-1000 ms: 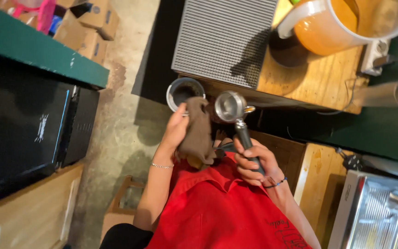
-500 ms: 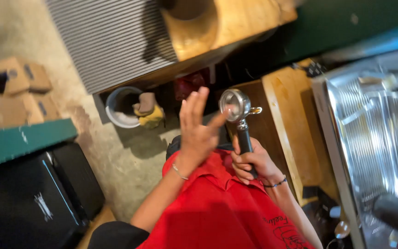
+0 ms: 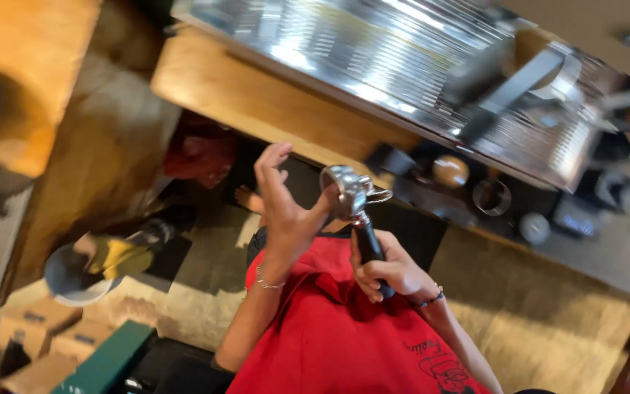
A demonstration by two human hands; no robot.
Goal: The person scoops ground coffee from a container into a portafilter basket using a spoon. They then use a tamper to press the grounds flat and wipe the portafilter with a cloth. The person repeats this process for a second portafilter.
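Steel first: a shiny portafilter [image 3: 349,191] held up in front of the chest, basket end upward, black handle pointing down and wrapped firmly by the right hand [image 3: 390,271]. Left hand [image 3: 284,208] spread wide, fingers apart and holding nothing, only its thumb side touching the rim of the basket. To do this step well, probably best to keep the handle grip tight and the wrist quiet, so that the basket stays level; to run the thumb lightly along the rim and not press inward; to keep the open fingers away from the small spouts under the basket. Inside of the basket turned away from the camera, so impossible to tell whether clean or with coffee in it. Red apron [image 3: 344,335] just below both hands, near enough to catch anything brushed off. Above, a wooden worktop [image 3: 257,102] carrying a large espresso machine [image 3: 417,66] of ribbed bright metal, much blurred by motion. Under the worktop edge, a dark shelf with several small round things, too blurred to name. Down at the left, a grey round bin [image 3: 74,281] on the floor with a yellowish thing in it, and cardboard boxes [image 3: 38,335] beside a green edge. Floor of pale concrete, stained in places.
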